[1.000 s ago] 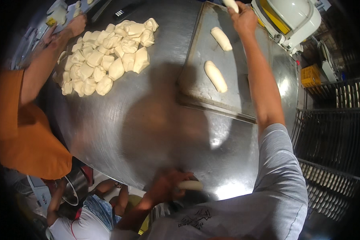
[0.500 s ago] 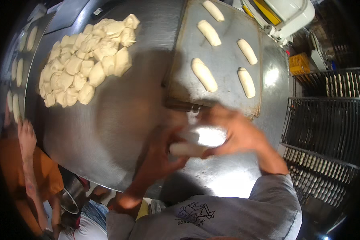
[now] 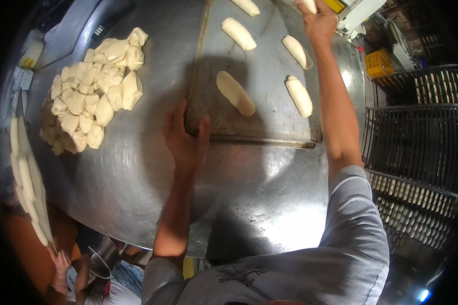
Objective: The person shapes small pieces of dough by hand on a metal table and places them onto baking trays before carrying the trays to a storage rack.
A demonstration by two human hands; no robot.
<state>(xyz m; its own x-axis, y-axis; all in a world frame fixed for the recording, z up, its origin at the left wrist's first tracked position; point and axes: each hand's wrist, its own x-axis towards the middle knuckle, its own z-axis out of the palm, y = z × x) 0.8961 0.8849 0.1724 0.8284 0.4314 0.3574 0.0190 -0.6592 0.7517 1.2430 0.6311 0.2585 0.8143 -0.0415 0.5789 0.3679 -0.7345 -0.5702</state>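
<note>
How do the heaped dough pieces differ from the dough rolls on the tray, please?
The heaped pieces are irregular lumps; the rolls are long and rounded. The pieces crowd together on the table; the rolls lie apart on the tray. Both are pale dough.

Cream dough pieces [image 3: 91,96], cream rolls [image 3: 235,94]; brown-stained grey tray [image 3: 269,91]; yellow crate [image 3: 379,63]

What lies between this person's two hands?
In the head view, the metal tray with pale dough rolls lies between the left hand, at its near-left corner, and the right hand, which holds another roll.
</note>
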